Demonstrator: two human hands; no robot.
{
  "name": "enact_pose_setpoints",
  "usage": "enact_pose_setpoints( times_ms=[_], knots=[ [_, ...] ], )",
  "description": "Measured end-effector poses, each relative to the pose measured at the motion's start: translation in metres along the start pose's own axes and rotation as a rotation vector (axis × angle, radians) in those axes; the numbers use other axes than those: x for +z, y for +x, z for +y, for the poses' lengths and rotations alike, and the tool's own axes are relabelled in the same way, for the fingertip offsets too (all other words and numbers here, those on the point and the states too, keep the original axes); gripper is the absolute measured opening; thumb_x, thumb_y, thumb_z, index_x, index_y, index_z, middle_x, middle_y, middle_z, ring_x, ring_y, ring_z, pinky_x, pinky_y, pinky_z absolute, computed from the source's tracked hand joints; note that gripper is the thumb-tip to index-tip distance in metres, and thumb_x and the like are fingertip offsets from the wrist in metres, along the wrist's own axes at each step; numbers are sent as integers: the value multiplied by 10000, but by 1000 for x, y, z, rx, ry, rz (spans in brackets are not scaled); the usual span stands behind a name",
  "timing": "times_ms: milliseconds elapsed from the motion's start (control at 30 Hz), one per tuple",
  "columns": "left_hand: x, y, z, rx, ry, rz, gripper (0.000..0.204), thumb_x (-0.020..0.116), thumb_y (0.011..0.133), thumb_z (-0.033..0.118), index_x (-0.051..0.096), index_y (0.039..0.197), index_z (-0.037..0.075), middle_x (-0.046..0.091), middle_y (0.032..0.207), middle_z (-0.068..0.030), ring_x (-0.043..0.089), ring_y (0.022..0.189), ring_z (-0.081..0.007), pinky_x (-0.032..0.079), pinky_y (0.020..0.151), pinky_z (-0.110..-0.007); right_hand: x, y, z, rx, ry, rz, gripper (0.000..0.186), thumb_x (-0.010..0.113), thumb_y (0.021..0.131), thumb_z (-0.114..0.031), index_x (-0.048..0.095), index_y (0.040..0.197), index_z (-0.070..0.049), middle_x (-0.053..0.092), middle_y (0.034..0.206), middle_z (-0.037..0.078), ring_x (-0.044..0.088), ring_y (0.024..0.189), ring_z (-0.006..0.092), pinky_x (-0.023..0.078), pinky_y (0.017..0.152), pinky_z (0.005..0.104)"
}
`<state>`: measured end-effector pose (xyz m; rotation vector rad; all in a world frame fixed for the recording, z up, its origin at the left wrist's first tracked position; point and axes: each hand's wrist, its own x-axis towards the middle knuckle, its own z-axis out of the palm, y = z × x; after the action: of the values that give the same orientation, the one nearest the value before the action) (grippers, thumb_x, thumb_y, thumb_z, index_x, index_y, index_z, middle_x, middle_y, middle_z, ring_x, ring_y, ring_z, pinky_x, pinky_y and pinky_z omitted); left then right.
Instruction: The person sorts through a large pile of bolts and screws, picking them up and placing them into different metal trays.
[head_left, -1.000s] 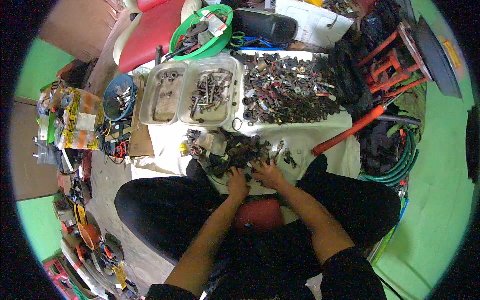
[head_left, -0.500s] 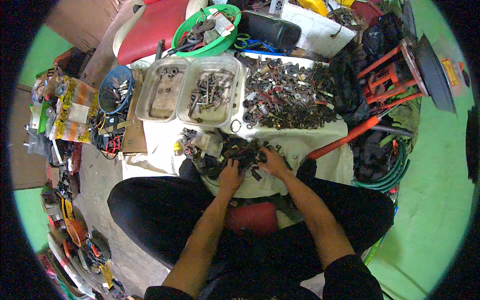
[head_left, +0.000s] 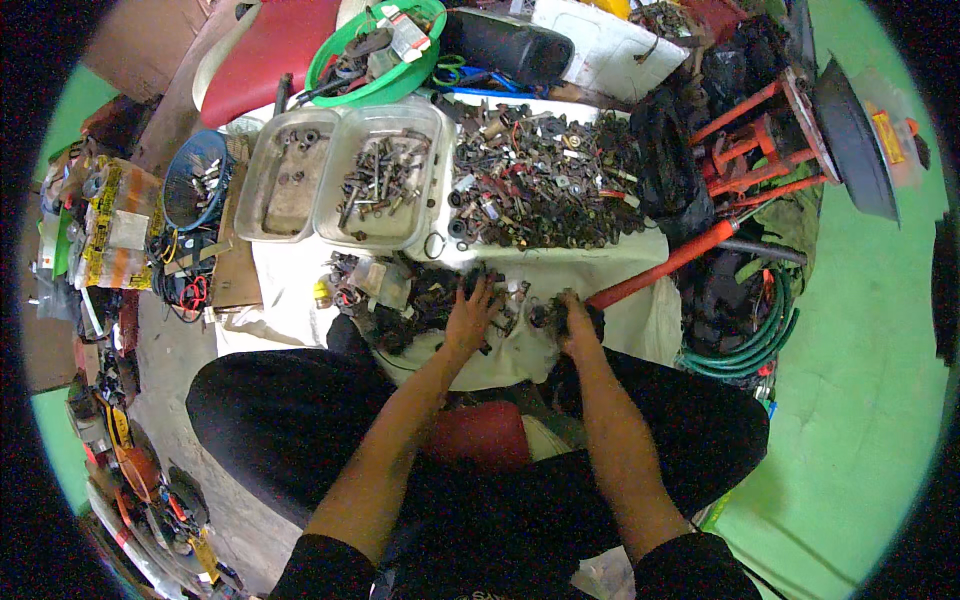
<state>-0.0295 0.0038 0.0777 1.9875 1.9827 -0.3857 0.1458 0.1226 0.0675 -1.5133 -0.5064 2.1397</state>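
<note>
A pile of dark, greasy metal parts (head_left: 405,315) lies on the white cloth in front of my knees. My left hand (head_left: 472,318) rests at the pile's right side, its fingers stretched and spread over dark pieces. To the right, beside a small cluster of dark parts (head_left: 543,314), is my right hand (head_left: 578,326). Its fingers point away from me and are smeared and partly hidden, so I cannot make out whether they grip anything. A few small loose pieces (head_left: 515,298) lie between the hands. A clear plastic bag (head_left: 384,284) sits on the pile's far left part.
Beyond the pile stand two clear plastic trays (head_left: 247,215) (head_left: 322,222) with metal parts. A wide spread of mixed small parts (head_left: 550,180) covers the cloth beside them. An orange-red bar (head_left: 660,268) slants in from the right, above a coiled green hose (head_left: 745,352).
My right hand has moved right, away from the main pile. My left hand has shifted forward and right, and its fingers have spread. The whole view has slid slightly.
</note>
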Motion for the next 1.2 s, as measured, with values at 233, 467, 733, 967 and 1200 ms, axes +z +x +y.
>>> enact_pose_setpoints(
  times_ms=[233, 467, 733, 967, 1200],
  knots=[
    [27, 17, 2, -89, 39, -57, 625, 502, 851, 297, 230, 1414, 299, 176, 1474, -96, 148, 1340, -370, 244, 1002, -610, -3, 5, -6, 95, 148, -81, 275, 466, 916, -349, 518, 995, -91, 592, 884, 85, 604, 728, 247, 518, 634, 377],
    [37, -4, -11, -166, 152, -91, 544, 494, 855, 292, 325, 1369, 350, 208, 1460, -70, 219, 1292, -431, 275, 924, -674, 24, 11, 8, 216, 91, -118, 310, 468, 914, -366, 548, 994, -77, 620, 959, 84, 608, 797, 228, 520, 666, 356],
    [43, -3, -30, -93, 128, -83, 521, 501, 862, 240, 354, 1353, 336, 244, 1448, -17, 279, 1265, -408, 393, 848, -597, 8, 21, 24, 193, 160, -205, 274, 525, 874, -344, 561, 903, -74, 605, 844, 78, 603, 742, 220, 523, 661, 342],
    [44, 4, -20, -189, 148, -100, 530, 551, 829, 289, 389, 1333, 323, 294, 1415, -27, 314, 1230, -394, 416, 833, -563, 24, -1, 15, 156, 51, -151, 222, 555, 850, -289, 546, 911, -75, 589, 799, 71, 593, 689, 203, 510, 599, 329],
    [-1, 1, -19, -214, -38, -172, 456, 569, 813, 249, 481, 1260, 272, 408, 1329, -47, 390, 1156, -408, 437, 840, -501, 37, -2, 14, 109, 106, -262, 187, 562, 827, -258, 573, 908, -90, 606, 813, 61, 592, 677, 196, 510, 647, 324]
  ],
)
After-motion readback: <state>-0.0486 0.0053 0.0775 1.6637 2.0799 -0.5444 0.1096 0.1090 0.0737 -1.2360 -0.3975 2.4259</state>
